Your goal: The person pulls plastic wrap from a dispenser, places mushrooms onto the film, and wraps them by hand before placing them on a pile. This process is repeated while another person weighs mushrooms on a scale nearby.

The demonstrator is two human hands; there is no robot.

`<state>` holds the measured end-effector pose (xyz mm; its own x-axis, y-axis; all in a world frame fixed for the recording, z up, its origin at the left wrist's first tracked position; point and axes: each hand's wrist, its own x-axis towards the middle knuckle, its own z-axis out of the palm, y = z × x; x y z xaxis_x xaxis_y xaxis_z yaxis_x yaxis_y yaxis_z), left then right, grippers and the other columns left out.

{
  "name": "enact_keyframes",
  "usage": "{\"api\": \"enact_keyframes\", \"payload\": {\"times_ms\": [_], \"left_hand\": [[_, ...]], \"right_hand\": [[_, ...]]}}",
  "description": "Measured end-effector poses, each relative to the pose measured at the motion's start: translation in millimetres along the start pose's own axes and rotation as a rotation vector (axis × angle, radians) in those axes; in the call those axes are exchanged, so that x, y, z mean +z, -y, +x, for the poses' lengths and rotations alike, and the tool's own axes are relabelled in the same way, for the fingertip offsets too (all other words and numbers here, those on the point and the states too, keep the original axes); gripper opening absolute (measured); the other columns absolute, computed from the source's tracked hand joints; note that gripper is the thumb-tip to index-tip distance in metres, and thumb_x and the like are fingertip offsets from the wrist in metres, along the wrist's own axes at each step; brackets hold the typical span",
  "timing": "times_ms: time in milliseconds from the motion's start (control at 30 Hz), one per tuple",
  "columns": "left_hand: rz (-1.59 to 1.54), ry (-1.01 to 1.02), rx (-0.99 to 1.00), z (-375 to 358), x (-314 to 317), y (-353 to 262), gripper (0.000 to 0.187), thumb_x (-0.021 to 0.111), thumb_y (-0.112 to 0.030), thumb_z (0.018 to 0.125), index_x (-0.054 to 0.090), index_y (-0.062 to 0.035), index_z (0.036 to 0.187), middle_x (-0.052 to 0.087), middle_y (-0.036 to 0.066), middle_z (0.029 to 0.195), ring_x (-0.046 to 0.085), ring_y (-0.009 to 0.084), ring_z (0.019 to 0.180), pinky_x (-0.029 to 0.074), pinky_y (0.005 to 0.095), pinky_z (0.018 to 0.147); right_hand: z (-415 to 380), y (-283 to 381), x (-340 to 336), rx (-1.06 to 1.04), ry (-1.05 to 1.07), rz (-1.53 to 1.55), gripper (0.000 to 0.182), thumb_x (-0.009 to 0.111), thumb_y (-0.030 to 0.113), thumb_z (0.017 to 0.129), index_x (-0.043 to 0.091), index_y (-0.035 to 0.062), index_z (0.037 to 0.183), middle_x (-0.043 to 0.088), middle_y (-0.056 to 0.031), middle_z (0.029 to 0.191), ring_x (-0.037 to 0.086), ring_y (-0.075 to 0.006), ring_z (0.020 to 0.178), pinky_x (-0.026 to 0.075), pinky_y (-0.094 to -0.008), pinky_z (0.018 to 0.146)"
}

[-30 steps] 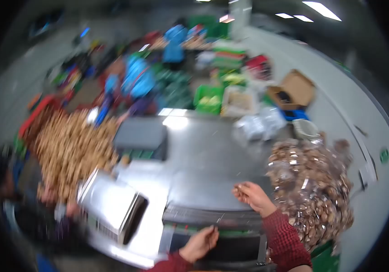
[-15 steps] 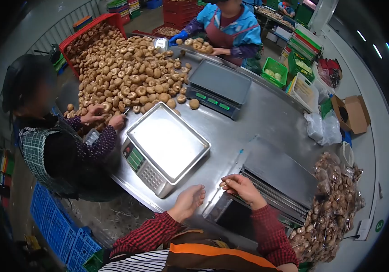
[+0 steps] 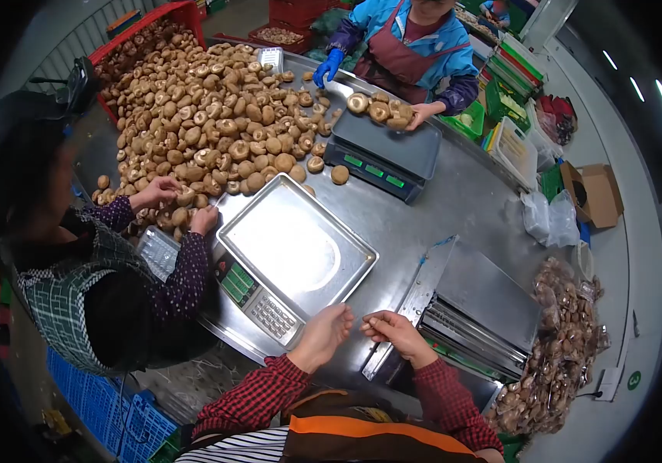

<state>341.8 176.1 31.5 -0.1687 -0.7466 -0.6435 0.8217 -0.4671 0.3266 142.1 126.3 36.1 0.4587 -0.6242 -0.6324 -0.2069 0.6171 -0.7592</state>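
My left hand (image 3: 322, 338) hovers by the near right corner of a scale with a bright metal pan (image 3: 288, 239), fingers stretched and palm turned inward; nothing shows in it. Across a small gap, my right hand (image 3: 399, 337) has its thumb and fingertips pinched together, and anything between them is too small to make out. It sits just left of a metal machine (image 3: 485, 297) with a flat top plate and rollers. Both hands are above the steel table (image 3: 466, 208).
Loose mushrooms (image 3: 207, 116) spill from a red crate (image 3: 184, 14). A co-worker (image 3: 76, 293) on the left handles mushrooms beside a clear tray (image 3: 159, 252). Opposite, another (image 3: 416, 54) holds a mushroom pack (image 3: 381, 109) over a dark scale (image 3: 381, 150). Bagged mushrooms (image 3: 551, 355) are piled right.
My hands have come closer together, the left fingers less spread. The co-worker opposite has brought the mushroom pack over the dark scale, the blue-gloved hand now off it. The view has shifted slightly.
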Motion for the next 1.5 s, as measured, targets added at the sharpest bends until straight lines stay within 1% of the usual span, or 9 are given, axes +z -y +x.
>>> {"api": "enact_keyframes", "payload": {"times_ms": [267, 500, 667, 767, 867, 1100, 1267, 1333, 1500], "left_hand": [[0.025, -0.037, -0.031, 5.4, -8.1, -3.8, 0.017, 0.053, -0.019, 0.098, 0.061, -0.0039, 0.099, 0.062, 0.002, 0.082, 0.058, 0.0111, 0.071, 0.048, 0.0243, 0.063], [0.304, -0.041, 0.233, 9.9, -1.2, -7.8, 0.019, 0.053, -0.022, 0.098, 0.058, -0.0035, 0.102, 0.059, 0.001, 0.087, 0.055, 0.0097, 0.078, 0.044, 0.0235, 0.07], [0.428, -0.037, 0.372, 2.9, 4.5, -6.1, 0.015, 0.054, -0.016, 0.098, 0.057, -0.0014, 0.101, 0.06, 0.002, 0.089, 0.056, 0.0085, 0.081, 0.045, 0.0223, 0.071], [0.52, -0.028, 0.495, -0.6, 4.9, -2.9, 0.014, 0.056, -0.015, 0.098, 0.06, -0.0019, 0.1, 0.061, 0.002, 0.085, 0.055, 0.0072, 0.076, 0.044, 0.0215, 0.069], [0.575, -0.017, 0.496, -0.9, -0.9, -2.5, 0.013, 0.056, -0.011, 0.097, 0.058, 0.0011, 0.099, 0.061, 0.002, 0.088, 0.055, 0.0071, 0.081, 0.045, 0.0223, 0.075], [0.587, -0.036, 0.519, -1.4, -1.8, -11.1, 0.013, 0.058, -0.011, 0.096, 0.06, 0.0011, 0.099, 0.062, 0.001, 0.086, 0.056, 0.0064, 0.079, 0.045, 0.0219, 0.073], [0.545, -0.23, 0.828, -7.9, -1.4, -52.7, 0.011, 0.058, -0.011, 0.096, 0.062, -0.0017, 0.097, 0.058, -0.003, 0.078, 0.051, 0.0049, 0.069, 0.042, 0.0199, 0.062], [0.574, -0.394, 1.02, -3.3, -18.2, -76.9, 0.011, 0.057, -0.013, 0.097, 0.061, -0.0029, 0.096, 0.056, -0.003, 0.079, 0.05, 0.0041, 0.069, 0.041, 0.0197, 0.06], [0.449, -0.671, 1.191, -11.8, -57.1, -144.2, 0.02, 0.052, -0.021, 0.101, 0.059, -0.002, 0.1, 0.053, -0.002, 0.08, 0.045, 0.0052, 0.067, 0.04, 0.0194, 0.064]], "right_hand": [[7.5, -10.9, 10.2, 0.035, -0.044, 0.017, 0.03, 0.054, 0.022, 0.099, 0.059, -0.0001, 0.118, 0.067, -0.0056, 0.103, 0.063, -0.0102, 0.091, 0.051, -0.0218, 0.079], [13.0, -12.0, 19.7, 0.031, -0.033, -0.006, 0.035, 0.055, 0.026, 0.099, 0.057, -0.0018, 0.12, 0.067, -0.0072, 0.104, 0.063, -0.0125, 0.094, 0.05, -0.0238, 0.081], [13.1, -19.1, 23.1, 0.037, -0.038, 0.018, 0.036, 0.055, 0.027, 0.099, 0.057, -0.0025, 0.119, 0.066, -0.0081, 0.104, 0.063, -0.0135, 0.094, 0.05, -0.0243, 0.081], [14.7, -21.3, 24.3, 0.043, -0.043, 0.017, 0.035, 0.055, 0.026, 0.099, 0.057, -0.0027, 0.119, 0.066, -0.0086, 0.104, 0.064, -0.014, 0.094, 0.05, -0.0245, 0.081], [12.8, -18.1, 25.0, 0.052, -0.048, 0.025, 0.032, 0.054, 0.024, 0.099, 0.057, -0.002, 0.118, 0.066, -0.008, 0.104, 0.063, -0.0128, 0.093, 0.05, -0.0234, 0.081], [12.4, 3.9, 14.7, 0.054, -0.112, 0.088, 0.028, 0.054, 0.022, 0.099, 0.059, 0.0006, 0.116, 0.068, -0.0055, 0.102, 0.063, -0.0093, 0.088, 0.051, -0.0218, 0.078], [21.8, 27.0, -4.4, -0.053, -0.224, 0.177, 0.027, 0.057, 0.025, 0.098, 0.062, 0.0024, 0.112, 0.068, -0.0038, 0.099, 0.062, -0.0085, 0.086, 0.049, -0.0212, 0.075], [25.9, 40.4, -7.9, -0.079, -0.255, 0.182, 0.027, 0.056, 0.025, 0.098, 0.061, 0.0019, 0.111, 0.068, -0.0044, 0.099, 0.061, -0.0083, 0.086, 0.049, -0.0213, 0.076], [41.4, 61.1, -12.0, -0.11, -0.251, 0.159, 0.029, 0.055, 0.026, 0.099, 0.06, 0.0003, 0.113, 0.067, -0.0047, 0.099, 0.061, -0.0087, 0.087, 0.049, -0.022, 0.077]]}}
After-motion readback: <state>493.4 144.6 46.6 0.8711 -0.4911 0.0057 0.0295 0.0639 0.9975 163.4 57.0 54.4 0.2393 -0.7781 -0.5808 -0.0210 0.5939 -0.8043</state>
